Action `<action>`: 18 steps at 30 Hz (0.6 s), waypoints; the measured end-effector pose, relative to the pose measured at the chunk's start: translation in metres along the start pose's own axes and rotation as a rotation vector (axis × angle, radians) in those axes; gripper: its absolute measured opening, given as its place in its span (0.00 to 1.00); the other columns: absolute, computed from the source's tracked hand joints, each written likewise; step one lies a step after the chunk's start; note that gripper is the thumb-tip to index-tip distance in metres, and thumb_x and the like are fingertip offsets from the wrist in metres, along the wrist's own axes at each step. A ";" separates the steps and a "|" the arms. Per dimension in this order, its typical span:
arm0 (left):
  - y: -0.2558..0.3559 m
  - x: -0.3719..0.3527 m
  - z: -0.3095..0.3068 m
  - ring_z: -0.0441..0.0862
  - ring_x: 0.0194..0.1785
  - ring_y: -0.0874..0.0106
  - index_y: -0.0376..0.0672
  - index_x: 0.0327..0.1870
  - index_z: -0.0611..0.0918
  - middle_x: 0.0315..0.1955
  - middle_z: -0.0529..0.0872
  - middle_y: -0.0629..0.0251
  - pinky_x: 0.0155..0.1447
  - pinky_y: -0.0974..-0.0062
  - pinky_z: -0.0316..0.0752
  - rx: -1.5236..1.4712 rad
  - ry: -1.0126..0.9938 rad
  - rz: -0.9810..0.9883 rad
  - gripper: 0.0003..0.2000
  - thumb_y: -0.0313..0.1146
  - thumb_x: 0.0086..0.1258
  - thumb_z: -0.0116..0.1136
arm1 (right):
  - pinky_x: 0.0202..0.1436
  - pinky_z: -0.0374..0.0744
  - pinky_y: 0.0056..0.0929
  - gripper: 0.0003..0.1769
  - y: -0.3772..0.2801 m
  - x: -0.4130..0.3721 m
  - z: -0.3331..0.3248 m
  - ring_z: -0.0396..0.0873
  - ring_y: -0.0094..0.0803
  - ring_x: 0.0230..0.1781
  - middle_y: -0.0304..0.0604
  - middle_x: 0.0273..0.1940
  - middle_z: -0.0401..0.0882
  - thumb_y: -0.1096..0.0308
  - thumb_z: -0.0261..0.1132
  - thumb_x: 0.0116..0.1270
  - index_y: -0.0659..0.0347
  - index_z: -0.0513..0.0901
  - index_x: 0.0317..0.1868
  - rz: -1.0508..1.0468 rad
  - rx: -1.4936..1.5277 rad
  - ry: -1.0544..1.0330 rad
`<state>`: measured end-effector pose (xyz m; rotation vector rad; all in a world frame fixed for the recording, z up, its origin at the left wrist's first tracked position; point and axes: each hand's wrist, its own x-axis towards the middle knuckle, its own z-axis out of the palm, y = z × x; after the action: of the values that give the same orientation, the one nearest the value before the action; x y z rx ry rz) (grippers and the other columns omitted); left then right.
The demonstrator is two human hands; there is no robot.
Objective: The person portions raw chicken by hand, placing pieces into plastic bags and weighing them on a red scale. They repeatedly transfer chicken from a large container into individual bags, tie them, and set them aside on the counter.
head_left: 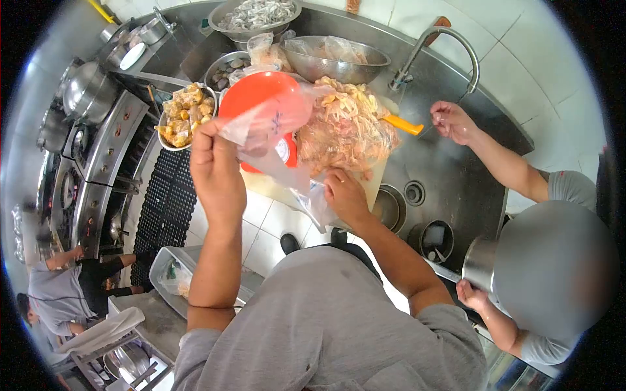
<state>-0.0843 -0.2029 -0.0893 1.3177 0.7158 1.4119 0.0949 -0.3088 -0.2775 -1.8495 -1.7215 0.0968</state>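
Observation:
My left hand (pixel 215 156) is raised on the left, its fingers closed on the edge of a clear plastic bag (pixel 264 130) with blue marks. The bag hangs partly over a red kitchen scale (pixel 264 91) whose round dial shows below the pan. My right hand (pixel 347 199) is lower, with curled fingers pinching the bag's lower end near the front of a cutting board (pixel 373 186). Just beyond it lies a large heap of raw, pale pink meat strips (pixel 345 133). A yellow-handled knife (pixel 404 124) rests at the heap's right side.
A bowl of yellowish chunks (pixel 186 114) stands left of the scale. Steel bowls (pixel 336 62) line the back. On the right are a sink with a curved faucet (pixel 443 31) and a co-worker holding a steel pot (pixel 479 264). Another person (pixel 65 293) is at the stove side.

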 end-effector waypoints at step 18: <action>0.013 0.031 0.017 0.80 0.42 0.75 0.41 0.44 0.72 0.40 0.81 0.64 0.46 0.71 0.79 -0.463 0.066 -0.079 0.04 0.27 0.73 0.45 | 0.61 0.69 0.39 0.33 -0.040 0.056 -0.065 0.70 0.34 0.58 0.46 0.59 0.72 0.45 0.48 0.70 0.64 0.64 0.63 0.592 2.083 -0.218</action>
<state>-0.0674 -0.1813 -0.0632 0.8761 0.4401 1.4538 0.0974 -0.2824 -0.1866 -0.4988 -0.2916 1.5851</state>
